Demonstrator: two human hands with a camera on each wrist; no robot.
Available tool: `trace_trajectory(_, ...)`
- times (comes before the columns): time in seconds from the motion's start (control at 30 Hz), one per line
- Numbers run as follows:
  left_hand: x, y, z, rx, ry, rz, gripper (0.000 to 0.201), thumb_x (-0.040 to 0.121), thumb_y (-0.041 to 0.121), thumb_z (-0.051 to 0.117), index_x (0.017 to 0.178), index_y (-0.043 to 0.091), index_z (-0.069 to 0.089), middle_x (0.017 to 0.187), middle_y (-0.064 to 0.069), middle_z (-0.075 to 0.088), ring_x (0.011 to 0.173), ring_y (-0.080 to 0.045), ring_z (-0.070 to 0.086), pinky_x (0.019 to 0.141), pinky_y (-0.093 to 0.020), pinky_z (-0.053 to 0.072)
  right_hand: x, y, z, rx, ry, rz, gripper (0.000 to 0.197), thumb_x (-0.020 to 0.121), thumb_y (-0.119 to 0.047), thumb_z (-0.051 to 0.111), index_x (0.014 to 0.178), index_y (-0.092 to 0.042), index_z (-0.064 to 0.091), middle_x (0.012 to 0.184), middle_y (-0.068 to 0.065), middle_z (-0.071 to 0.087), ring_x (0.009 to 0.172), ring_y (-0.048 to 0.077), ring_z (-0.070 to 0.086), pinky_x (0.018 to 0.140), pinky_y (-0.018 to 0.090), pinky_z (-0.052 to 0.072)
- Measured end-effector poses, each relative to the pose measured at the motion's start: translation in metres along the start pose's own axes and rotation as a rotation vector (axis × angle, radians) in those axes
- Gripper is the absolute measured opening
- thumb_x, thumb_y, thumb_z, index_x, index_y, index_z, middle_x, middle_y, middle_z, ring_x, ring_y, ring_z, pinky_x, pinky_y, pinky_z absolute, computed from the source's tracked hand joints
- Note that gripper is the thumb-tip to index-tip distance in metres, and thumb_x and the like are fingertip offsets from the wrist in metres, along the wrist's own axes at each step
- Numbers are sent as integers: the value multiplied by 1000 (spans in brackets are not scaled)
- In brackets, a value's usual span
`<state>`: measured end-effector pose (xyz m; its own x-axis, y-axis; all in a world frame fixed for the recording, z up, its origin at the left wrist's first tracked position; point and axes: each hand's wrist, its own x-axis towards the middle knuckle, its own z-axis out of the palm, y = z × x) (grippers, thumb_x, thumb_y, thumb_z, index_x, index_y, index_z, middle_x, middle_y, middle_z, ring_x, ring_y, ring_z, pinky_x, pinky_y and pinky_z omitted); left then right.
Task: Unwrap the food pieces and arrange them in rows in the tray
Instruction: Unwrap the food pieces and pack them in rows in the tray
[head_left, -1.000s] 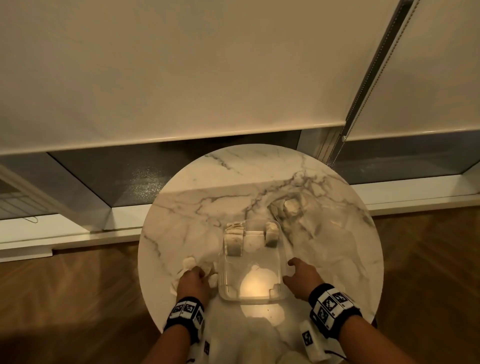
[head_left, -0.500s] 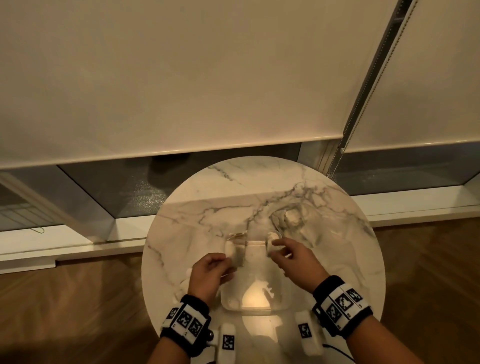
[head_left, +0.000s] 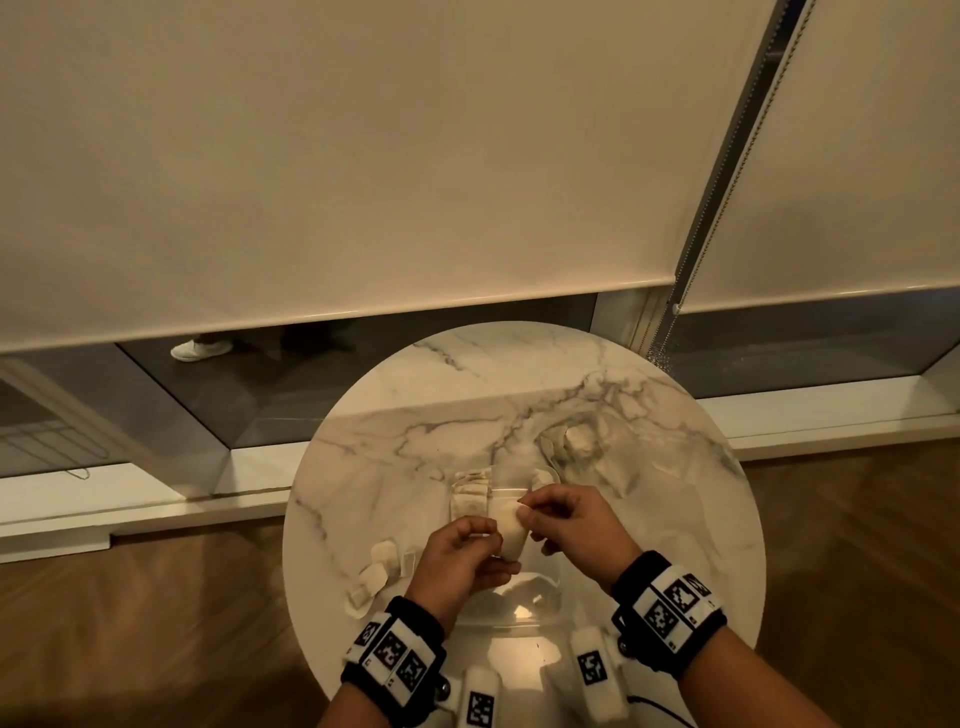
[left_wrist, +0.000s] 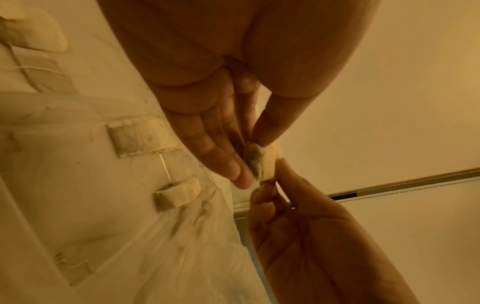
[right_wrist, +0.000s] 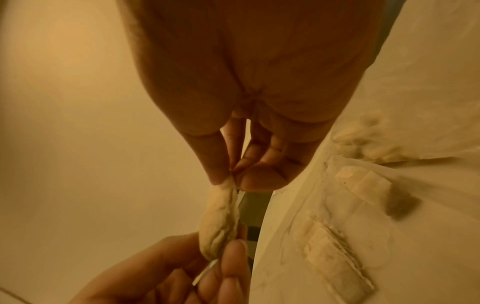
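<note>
A pale wrapped food piece (head_left: 510, 530) hangs between both hands above the clear plastic tray (head_left: 519, 616). My left hand (head_left: 493, 540) pinches its near end (left_wrist: 262, 162) between thumb and fingers. My right hand (head_left: 522, 512) pinches the wrapper (right_wrist: 230, 183) at the far end, with the piece (right_wrist: 221, 222) stretched toward the left hand. Two unwrapped pieces (head_left: 470, 493) lie at the tray's far left; a third (head_left: 543, 475) lies at the far right. More wrapped pieces (head_left: 379, 566) lie on the table left of the tray.
The round marble table (head_left: 415, 441) ends close behind my wrists and on both sides. A crumpled clear plastic bag (head_left: 576, 441) holding a pale lump lies beyond the tray to the right. Wooden floor surrounds the table; a blind and window stand behind it.
The left hand left the wrapped pieces beside the tray with one piece. The right hand came off the tray's right side. Both now pinch that piece above the tray.
</note>
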<state>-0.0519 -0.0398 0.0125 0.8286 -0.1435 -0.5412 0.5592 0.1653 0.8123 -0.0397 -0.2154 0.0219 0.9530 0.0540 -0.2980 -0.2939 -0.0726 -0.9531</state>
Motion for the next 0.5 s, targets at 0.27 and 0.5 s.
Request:
trace_trajectory(0.27, 0, -6, -2, 76, 17, 98, 25, 87, 11, 72, 108, 0, 65, 96, -22, 72, 78, -32, 73, 67, -30, 57, -2, 3, 1, -95, -9, -38, 3, 88, -13, 74, 86, -13, 72, 74, 4, 68, 64, 12, 62, 56, 26, 52)
trace_trajectory(0.5, 0, -14, -11, 182, 154, 126, 18, 86, 11, 73, 103, 15, 69, 99, -3, 73, 79, -19, 70, 65, -27, 55, -1, 1, -9, -85, 211, -143, 1, 85, -14, 77, 85, -15, 77, 80, -1, 74, 75, 5, 67, 62, 15, 51)
